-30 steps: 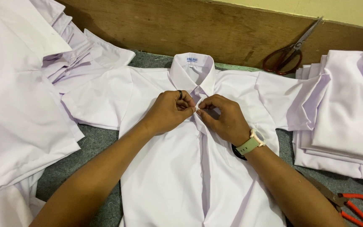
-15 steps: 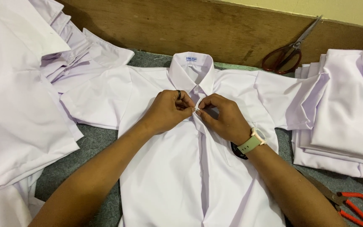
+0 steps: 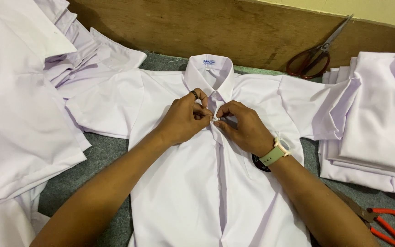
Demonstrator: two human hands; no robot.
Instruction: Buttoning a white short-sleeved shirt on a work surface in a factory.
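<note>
From the head camera, you have a white short-sleeved shirt (image 3: 206, 183) laid flat, front up, on the grey felt-covered bench (image 3: 97, 160), its collar (image 3: 209, 73) pointing to the far edge where a brown wooden board (image 3: 184, 32) stands.

Your left hand (image 3: 184, 120) and your right hand (image 3: 243, 128) meet at the shirt's front placket just below the collar. The fingertips of both hands are pressed together, pinching the fabric at the top of the button strip; whether a button sits between them is too small to tell. Your left hand wears a dark ring (image 3: 194, 94), and a pale green watch (image 3: 274, 154) sits on your right wrist.

Along the left edge of the bench lies a loose heap of white shirts (image 3: 19, 100), one overlapping the left sleeve of your shirt. At the right edge is a neater stack of folded white shirts (image 3: 376, 119), touching the right sleeve.

Dark-handled scissors (image 3: 314, 57) lean against the board at the far right corner. Orange-handled scissors (image 3: 385, 224) lie at the near right corner, just beside your right forearm.
</note>
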